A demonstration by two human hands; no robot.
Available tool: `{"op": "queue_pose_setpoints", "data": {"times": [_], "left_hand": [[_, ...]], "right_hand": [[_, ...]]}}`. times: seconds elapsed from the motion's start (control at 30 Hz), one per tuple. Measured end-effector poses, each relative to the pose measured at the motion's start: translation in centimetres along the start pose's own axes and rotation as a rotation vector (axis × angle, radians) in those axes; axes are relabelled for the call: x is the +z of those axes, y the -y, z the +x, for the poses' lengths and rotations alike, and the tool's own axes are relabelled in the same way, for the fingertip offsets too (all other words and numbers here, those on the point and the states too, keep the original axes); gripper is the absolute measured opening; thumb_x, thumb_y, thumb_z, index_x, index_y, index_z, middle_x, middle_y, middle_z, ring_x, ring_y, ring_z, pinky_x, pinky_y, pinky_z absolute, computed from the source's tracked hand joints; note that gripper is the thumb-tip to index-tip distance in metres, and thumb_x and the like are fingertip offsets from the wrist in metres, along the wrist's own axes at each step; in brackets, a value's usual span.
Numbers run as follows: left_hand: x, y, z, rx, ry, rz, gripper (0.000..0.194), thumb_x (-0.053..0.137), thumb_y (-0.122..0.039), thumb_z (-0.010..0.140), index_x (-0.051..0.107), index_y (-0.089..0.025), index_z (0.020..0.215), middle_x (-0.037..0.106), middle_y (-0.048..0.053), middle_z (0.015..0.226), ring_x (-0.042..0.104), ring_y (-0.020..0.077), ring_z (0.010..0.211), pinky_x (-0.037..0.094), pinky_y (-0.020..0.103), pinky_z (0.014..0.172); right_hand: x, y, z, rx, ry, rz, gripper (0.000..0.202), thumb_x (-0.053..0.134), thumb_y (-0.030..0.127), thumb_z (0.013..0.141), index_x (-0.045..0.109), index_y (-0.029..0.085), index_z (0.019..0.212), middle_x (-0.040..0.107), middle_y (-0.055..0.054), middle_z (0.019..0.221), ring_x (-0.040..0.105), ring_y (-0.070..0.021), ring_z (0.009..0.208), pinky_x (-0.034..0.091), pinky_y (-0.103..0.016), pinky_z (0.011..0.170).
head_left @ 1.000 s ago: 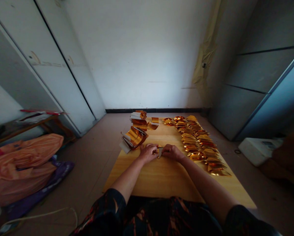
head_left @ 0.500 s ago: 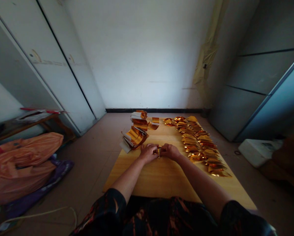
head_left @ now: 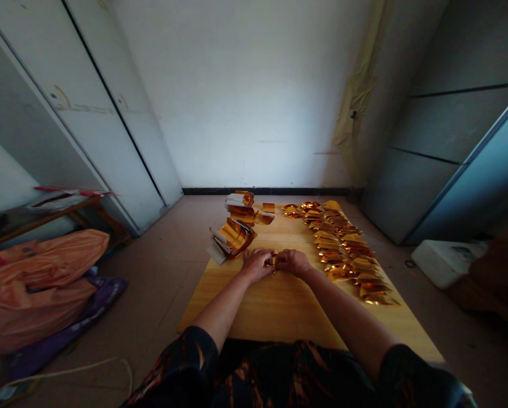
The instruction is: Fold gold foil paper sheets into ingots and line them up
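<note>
A small piece of gold foil paper (head_left: pixel 274 262) is pinched between my two hands over the middle of the wooden table (head_left: pixel 279 309). My left hand (head_left: pixel 257 265) closes its fingers on the left end of the piece. On the right end, my right hand (head_left: pixel 294 262) grips with curled fingers, so most of the paper is hidden. Beyond my left hand lies a curled stack of gold foil sheets (head_left: pixel 233 237). To the right of my right hand are rows of folded gold paper pieces (head_left: pixel 327 249), standing close together.
More foil sheets (head_left: pixel 240 199) lie at the table's far left, with a single small sheet (head_left: pixel 268 208) beside them. An orange plastic bag (head_left: pixel 54 283) is on the left. A white box (head_left: pixel 438 262) sits on the floor at right. The wall (head_left: pixel 254 113) rises behind the table.
My hands stay in nearly the same place, both still on the gold foil paper. The fingers have shifted only slightly; the stacks and rows have not moved.
</note>
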State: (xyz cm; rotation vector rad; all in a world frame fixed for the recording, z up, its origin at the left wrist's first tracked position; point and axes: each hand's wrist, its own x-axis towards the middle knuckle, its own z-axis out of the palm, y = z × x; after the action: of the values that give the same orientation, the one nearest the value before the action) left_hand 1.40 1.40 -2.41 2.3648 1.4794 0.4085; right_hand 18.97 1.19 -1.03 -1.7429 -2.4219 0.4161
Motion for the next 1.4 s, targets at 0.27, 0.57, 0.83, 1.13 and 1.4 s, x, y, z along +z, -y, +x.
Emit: {"op": "queue_pose_setpoints", "data": {"times": [0.27, 0.57, 0.83, 1.13, 1.4], "left_hand": [[0.7, 0.7, 0.3, 0.021, -0.005, 0.006, 0.022, 0.064, -0.043, 0.073, 0.062, -0.026, 0.087, 0.056, -0.002, 0.131, 0.044, 0.0225, 0.121, 0.024, 0.046, 0.102], [0.5, 0.2, 0.3, -0.014, 0.000, 0.020, 0.026, 0.066, -0.045, 0.070, 0.061, -0.026, 0.087, 0.054, -0.001, 0.132, 0.043, 0.0250, 0.122, 0.024, 0.045, 0.102], [0.5, 0.2, 0.2, 0.001, -0.016, 0.000, 0.023, 0.067, -0.043, 0.069, 0.061, -0.025, 0.083, 0.055, -0.003, 0.131, 0.044, 0.0244, 0.121, 0.024, 0.046, 0.103], [0.3, 0.0, 0.1, -0.001, -0.019, 0.001, 0.022, 0.068, -0.042, 0.069, 0.061, -0.024, 0.081, 0.056, -0.003, 0.130, 0.045, 0.0238, 0.120, 0.026, 0.045, 0.101], [0.4, -0.2, -0.1, -0.025, -0.060, 0.005, 0.047, 0.066, -0.049, 0.069, 0.058, -0.030, 0.112, 0.063, 0.002, 0.118, 0.050, 0.0243, 0.115, 0.029, 0.042, 0.098]], "right_hand": [[0.7, -0.4, 0.8, 0.075, -0.042, 0.029, 0.025, 0.061, 0.040, 0.073, 0.064, 0.023, 0.091, 0.068, 0.001, 0.081, 0.056, -0.0128, 0.068, 0.028, -0.021, 0.054], [0.0, -0.1, 0.5, 0.097, 0.013, 0.075, 0.016, 0.059, 0.032, 0.075, 0.068, 0.024, 0.085, 0.068, 0.001, 0.082, 0.058, -0.0130, 0.072, 0.031, -0.021, 0.056], [0.7, -1.3, 0.4, -0.040, -0.016, 0.185, 0.017, 0.060, 0.024, 0.073, 0.068, 0.021, 0.088, 0.067, 0.000, 0.086, 0.058, -0.0120, 0.075, 0.037, -0.019, 0.063], [1.2, -1.4, 0.3, -0.005, -0.095, 0.226, 0.021, 0.058, 0.011, 0.070, 0.067, 0.018, 0.089, 0.065, -0.002, 0.087, 0.058, -0.0122, 0.078, 0.041, -0.019, 0.069], [1.7, -0.1, -1.3, -0.206, -0.130, 0.004, 0.024, 0.046, 0.013, 0.085, 0.069, 0.019, 0.089, 0.065, -0.006, 0.093, 0.056, -0.0151, 0.090, 0.040, -0.023, 0.080]]}}
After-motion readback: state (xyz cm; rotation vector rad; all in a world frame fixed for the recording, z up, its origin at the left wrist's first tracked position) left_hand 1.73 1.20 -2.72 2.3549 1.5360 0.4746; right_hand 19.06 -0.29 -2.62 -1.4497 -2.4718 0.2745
